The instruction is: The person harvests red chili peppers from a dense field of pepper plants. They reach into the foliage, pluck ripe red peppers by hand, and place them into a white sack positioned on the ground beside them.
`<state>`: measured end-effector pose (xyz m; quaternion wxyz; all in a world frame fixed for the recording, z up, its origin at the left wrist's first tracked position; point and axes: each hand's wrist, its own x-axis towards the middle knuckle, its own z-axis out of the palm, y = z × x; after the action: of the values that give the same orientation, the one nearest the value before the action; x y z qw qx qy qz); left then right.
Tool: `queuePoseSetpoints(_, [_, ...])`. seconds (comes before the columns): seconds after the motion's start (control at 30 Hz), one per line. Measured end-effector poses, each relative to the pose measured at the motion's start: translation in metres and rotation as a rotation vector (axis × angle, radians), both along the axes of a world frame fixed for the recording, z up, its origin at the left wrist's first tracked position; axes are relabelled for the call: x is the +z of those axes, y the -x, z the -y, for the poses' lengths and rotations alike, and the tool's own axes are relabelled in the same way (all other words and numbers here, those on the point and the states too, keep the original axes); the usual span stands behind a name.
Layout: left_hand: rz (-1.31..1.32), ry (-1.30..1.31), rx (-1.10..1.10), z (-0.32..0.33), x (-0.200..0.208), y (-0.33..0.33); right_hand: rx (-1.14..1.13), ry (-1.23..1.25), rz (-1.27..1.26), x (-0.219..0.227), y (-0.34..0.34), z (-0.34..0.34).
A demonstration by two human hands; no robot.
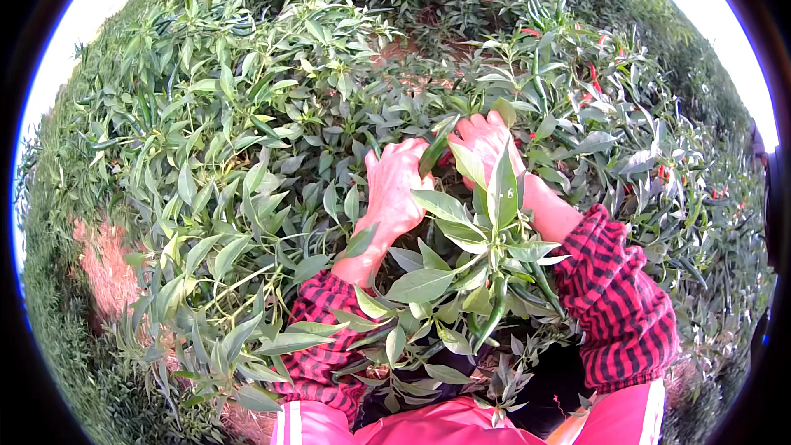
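Left hand (395, 185) and right hand (486, 142) among chilli plant leaves (247, 156), green chilli (434, 148) between them (red-checked sleeves)

Hands (437, 169) side by side among leaves (247, 156)

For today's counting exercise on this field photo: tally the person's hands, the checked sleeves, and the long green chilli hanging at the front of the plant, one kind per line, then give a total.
Hands: 2, left hand and right hand
Checked sleeves: 2, left sleeve and right sleeve
Long green chilli at front: 1
Total: 5
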<state>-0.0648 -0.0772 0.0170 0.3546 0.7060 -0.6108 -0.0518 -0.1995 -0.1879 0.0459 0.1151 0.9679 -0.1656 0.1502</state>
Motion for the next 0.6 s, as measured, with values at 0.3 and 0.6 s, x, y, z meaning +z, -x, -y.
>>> queuePoseSetpoints(0.3, [-0.245,0.138,0.074,0.013,-0.045,0.005,0.031,-0.049,-0.039,-0.003,-0.004,0.003])
queuePoseSetpoints(0.6, [-0.067,0.197,0.155,0.021,-0.052,0.017,0.053,-0.086,0.019,-0.029,0.003,0.013])
